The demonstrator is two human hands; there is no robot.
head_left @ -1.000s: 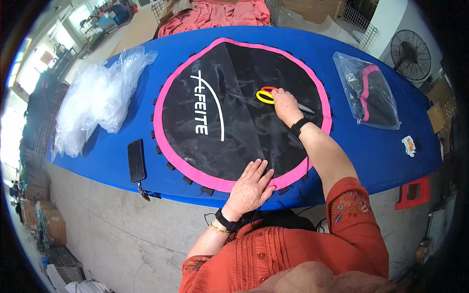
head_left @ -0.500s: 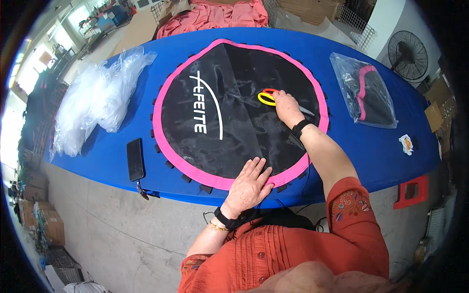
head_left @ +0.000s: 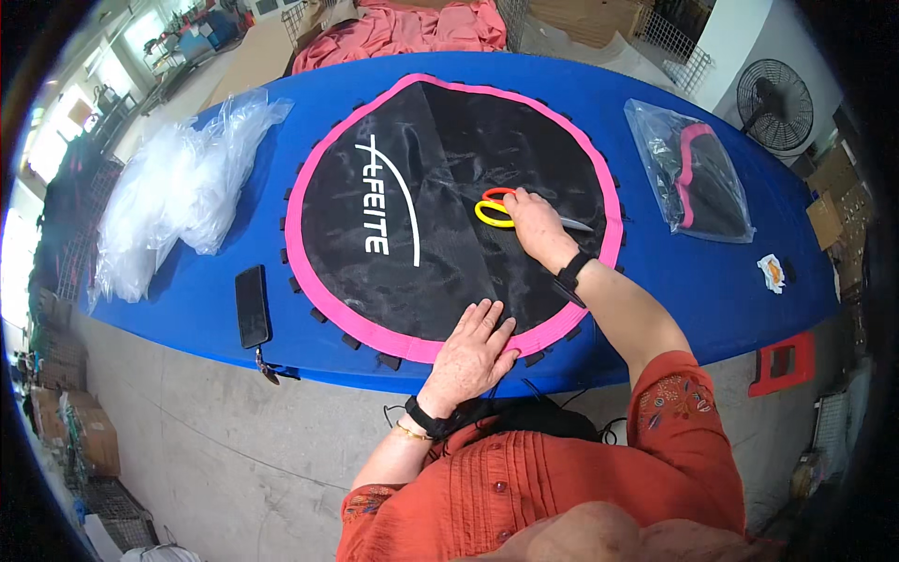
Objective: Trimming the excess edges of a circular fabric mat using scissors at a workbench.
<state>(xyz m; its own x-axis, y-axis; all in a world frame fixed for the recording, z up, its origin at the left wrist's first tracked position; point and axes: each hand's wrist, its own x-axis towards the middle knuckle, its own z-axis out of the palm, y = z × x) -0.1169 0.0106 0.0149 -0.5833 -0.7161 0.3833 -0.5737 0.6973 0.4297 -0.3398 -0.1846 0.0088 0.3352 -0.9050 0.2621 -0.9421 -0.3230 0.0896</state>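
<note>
A large round black mat [head_left: 440, 290] with a pink border, dark tabs around its rim and white print lies flat on a blue-covered table. On the mat's right half, my right hand [head_left: 539, 225] is closed over a pair of scissors [head_left: 494, 214] with red and yellow handles. The scissors lie level, close to the mat, with the blades pointing right. My left hand [head_left: 471, 354] rests flat on the near pink edge, its fingers stretched onto the black cloth and holding nothing.
On the blue table [head_left: 375, 377], crumpled clear plastic [head_left: 183, 187] and a phone [head_left: 252, 306] lie left of the mat. A bagged black-and-pink piece [head_left: 693, 173] and a small crumpled wrapper [head_left: 772, 273] are at the right. Beyond stand a fan [head_left: 774, 105] and a red stool [head_left: 783, 365].
My right hand has moved slightly nearer and to the left with the scissors, whose blades now lie more level. My left hand has stayed on the near edge.
</note>
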